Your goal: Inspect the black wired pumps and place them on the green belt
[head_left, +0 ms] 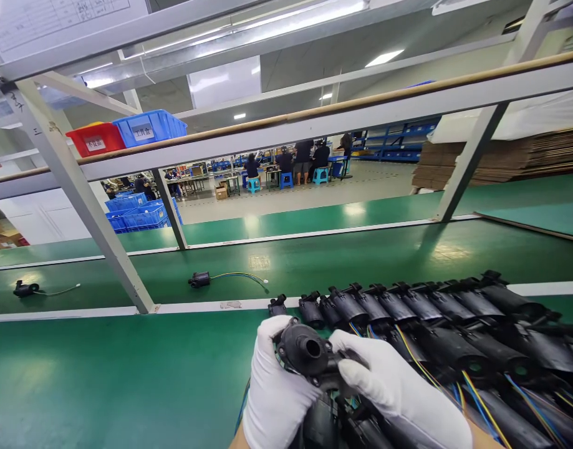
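My left hand [277, 390], in a white glove, is wrapped around a small black pump [307, 352]. The pump's round nozzle faces up toward me. My right hand [396, 386], gloved too, pinches the side of the same pump with thumb and fingers. Whatever lies between those fingertips is partly hidden. Below and between my hands, more black pumps [321, 421] lie on the green bench, partly covered by the hands.
Rows of black pumps [436, 305] with coloured wires fill the bench's right side. Beyond a white rail, two wired pumps [201, 279] [27, 289] lie on a green strip. A metal post [87, 206] rises at left. Red [95, 140] and blue bins [149, 127] sit overhead. People work far behind.
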A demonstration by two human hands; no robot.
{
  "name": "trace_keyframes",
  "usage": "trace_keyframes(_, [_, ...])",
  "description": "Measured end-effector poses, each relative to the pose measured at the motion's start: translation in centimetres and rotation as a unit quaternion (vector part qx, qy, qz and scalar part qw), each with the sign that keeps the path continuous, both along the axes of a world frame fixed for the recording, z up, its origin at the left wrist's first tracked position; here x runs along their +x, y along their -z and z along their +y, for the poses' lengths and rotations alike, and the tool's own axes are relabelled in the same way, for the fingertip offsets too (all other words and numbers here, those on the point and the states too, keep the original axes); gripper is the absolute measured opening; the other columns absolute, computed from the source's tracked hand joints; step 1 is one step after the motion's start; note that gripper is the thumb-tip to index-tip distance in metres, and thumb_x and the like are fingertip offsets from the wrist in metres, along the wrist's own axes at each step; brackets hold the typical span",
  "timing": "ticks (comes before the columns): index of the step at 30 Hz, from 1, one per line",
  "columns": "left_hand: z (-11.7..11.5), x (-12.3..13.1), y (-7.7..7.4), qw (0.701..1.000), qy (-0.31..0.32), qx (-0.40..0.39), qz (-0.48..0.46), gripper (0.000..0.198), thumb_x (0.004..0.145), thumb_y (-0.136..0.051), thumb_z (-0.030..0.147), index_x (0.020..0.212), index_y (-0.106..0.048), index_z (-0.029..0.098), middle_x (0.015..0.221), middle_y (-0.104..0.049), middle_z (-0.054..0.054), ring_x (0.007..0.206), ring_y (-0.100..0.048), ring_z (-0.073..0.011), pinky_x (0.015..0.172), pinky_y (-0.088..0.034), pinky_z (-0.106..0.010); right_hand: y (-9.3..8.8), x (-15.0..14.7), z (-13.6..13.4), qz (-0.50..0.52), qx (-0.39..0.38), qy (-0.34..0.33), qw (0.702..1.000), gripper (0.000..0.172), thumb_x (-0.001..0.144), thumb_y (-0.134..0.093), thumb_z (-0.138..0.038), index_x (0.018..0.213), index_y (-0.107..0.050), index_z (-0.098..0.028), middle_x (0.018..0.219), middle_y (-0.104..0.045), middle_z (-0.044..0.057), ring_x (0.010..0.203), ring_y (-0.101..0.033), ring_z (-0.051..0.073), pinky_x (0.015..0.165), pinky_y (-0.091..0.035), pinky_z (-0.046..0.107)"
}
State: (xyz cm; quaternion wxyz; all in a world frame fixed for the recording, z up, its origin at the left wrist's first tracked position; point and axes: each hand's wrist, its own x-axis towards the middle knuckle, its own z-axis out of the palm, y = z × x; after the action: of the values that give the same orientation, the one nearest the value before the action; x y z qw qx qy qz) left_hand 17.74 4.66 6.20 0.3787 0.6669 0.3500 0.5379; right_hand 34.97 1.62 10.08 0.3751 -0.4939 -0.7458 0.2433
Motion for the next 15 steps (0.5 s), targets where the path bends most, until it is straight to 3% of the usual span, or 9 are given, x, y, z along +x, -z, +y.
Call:
trace_keyframes(3, [-0.1,-0.2,0.2,1.0,-0.002,0.028,0.007,0.06,0.071,-0.08,0.023,0.123,-0.05,0.024,0.121,-0.06,-0.008,0.105,-0.06,-0.0243,0.099,-0.044,-0.037,-0.1,0.0,0.4,-0.028,-0.019,0.008,0.999,0.066,0.088,-0.031,-0.081,0.069,-0.052,-0.021,0.06,-0.059,0.001,0.053,-0.054,0.016,0.051,-0.044,0.025])
trace_keyframes(6, [0.4,-1.0,0.1,0.998,-0.004,0.059,0.025,0.069,0.077,-0.075,0.022,0.138,-0.042,0.024,0.14,-0.053,-0.012,0.125,-0.053,-0.028,0.111,-0.036,-0.039,-0.8,0.8,0.6,-0.058,0.02,-0.076,0.995,0.048,0.093,-0.045,-0.064,0.084,-0.063,-0.02,0.08,-0.069,0.006,0.071,-0.065,0.019,0.066,-0.053,0.028])
trace_keyframes(8, [1.3,-2.1,0.2,0.998,-0.021,0.041,0.046,0.072,0.08,-0.072,0.022,0.144,-0.037,0.022,0.135,-0.058,-0.012,0.122,-0.056,-0.026,0.11,-0.038,-0.039,-1.4,1.5,0.6,-0.069,0.038,-0.146,0.986,0.039,0.095,-0.05,-0.055,0.094,-0.067,-0.02,0.093,-0.072,0.008,0.084,-0.067,0.02,0.078,-0.054,0.03])
trace_keyframes(10, [2.7,-3.5,0.7,0.996,-0.049,0.013,0.071,0.062,0.082,-0.068,0.022,0.14,-0.043,0.02,0.114,-0.069,-0.009,0.106,-0.063,-0.0235,0.103,-0.044,-0.039,-1.9,2.0,0.5,-0.051,0.034,-0.165,0.984,0.038,0.094,-0.053,-0.055,0.096,-0.068,-0.02,0.095,-0.072,0.009,0.086,-0.068,0.021,0.079,-0.054,0.031])
trace_keyframes(13, [4.6,-5.8,2.4,0.99,-0.095,0.014,0.104,0.034,0.085,-0.06,0.023,0.119,-0.061,0.021,0.091,-0.072,-0.004,0.09,-0.066,-0.0215,0.094,-0.048,-0.039,-1.8,1.9,0.8,0.095,-0.022,-0.099,0.99,0.045,0.091,-0.057,-0.062,0.083,-0.065,-0.019,0.078,-0.071,0.007,0.071,-0.066,0.02,0.067,-0.054,0.029])
trace_keyframes(15, [5.3,-7.1,3.8,0.986,-0.114,0.028,0.114,0.026,0.086,-0.058,0.026,0.11,-0.066,0.022,0.09,-0.072,-0.004,0.088,-0.066,-0.021,0.09,-0.05,-0.038,-1.6,1.5,1.5,0.261,-0.088,-0.07,0.959,0.053,0.09,-0.052,-0.07,0.073,-0.058,-0.019,0.058,-0.065,0.003,0.052,-0.06,0.017,0.055,-0.05,0.027])
